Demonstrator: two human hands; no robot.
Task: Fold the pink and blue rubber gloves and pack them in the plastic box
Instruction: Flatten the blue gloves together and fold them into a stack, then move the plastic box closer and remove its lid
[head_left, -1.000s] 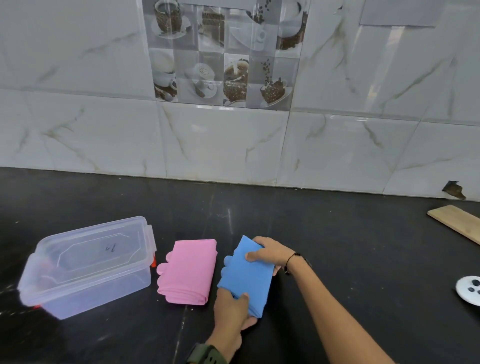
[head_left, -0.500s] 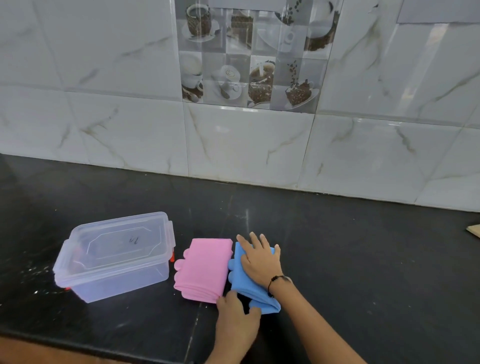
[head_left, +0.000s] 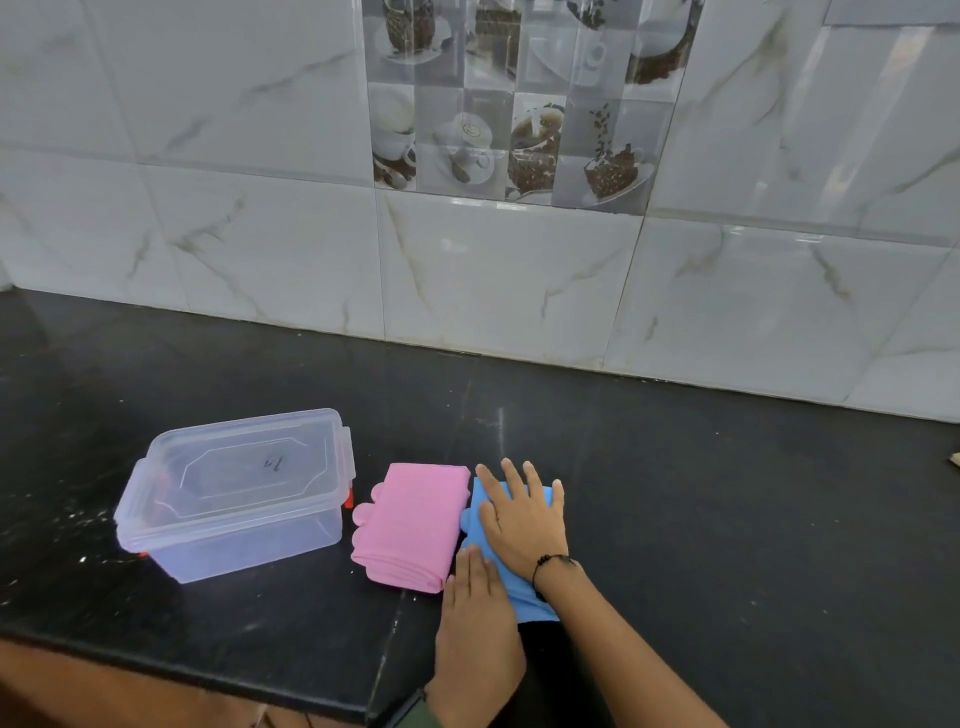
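Note:
The folded pink gloves (head_left: 410, 525) lie on the black counter, just right of the clear plastic box (head_left: 234, 493), whose lid is on. Touching the pink stack on its right lie the folded blue gloves (head_left: 524, 603), mostly hidden under my hands. My right hand (head_left: 519, 519) rests flat on top of the blue stack with its fingers spread. My left hand (head_left: 478, 623) lies flat on the stack's near end, fingers together and pointing away from me. Neither hand grips anything.
The black counter (head_left: 727, 519) runs to a white tiled wall (head_left: 519, 286) at the back. Its front edge (head_left: 208, 670) passes just below the box. A bit of a wooden board (head_left: 955, 459) shows at the far right edge.
My hands went from pinching the blue gloves' ends to pressing flat on them. The blue stack now lies against the pink one. The view has shifted right and nearer.

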